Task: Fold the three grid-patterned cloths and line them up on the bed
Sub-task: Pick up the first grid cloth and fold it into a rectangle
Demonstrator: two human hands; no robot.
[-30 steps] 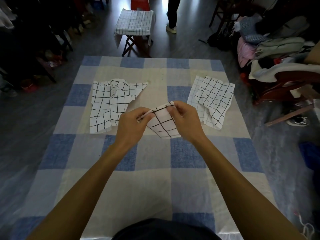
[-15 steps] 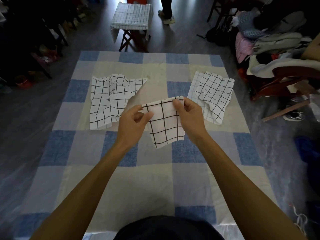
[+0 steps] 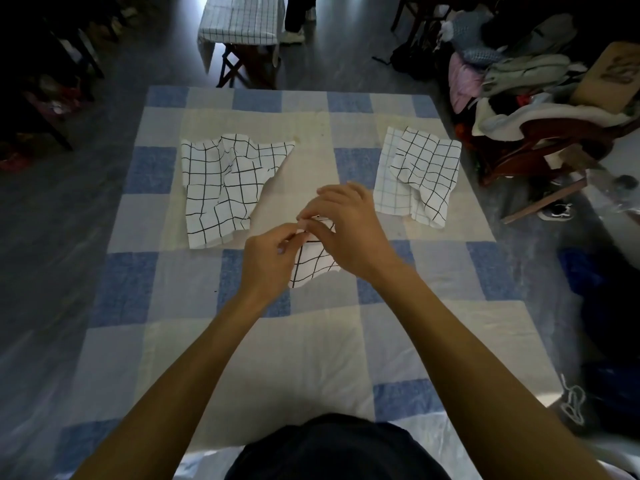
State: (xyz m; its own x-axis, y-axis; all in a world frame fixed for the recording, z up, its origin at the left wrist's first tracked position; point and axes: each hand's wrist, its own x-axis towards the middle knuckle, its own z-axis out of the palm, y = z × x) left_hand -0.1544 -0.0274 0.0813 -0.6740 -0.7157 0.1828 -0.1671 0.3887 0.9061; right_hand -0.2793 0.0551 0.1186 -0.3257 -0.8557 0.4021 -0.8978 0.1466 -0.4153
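Checked bed quilt (image 3: 311, 358), dim cluttered room. Pinched middle grid cloth (image 3: 310, 266) at its top edge with left hand (image 3: 268, 261) and right hand (image 3: 346, 230), fingers curled, hands close together over quilt centre. Saw second cloth (image 3: 225, 188) rumpled far left, third cloth (image 3: 422, 171) rumpled far right, both lying apart on quilt.

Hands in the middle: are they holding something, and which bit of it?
Yes. The left hand and the right hand both pinch the small grid cloth by its top edge; its lower part shows below them.
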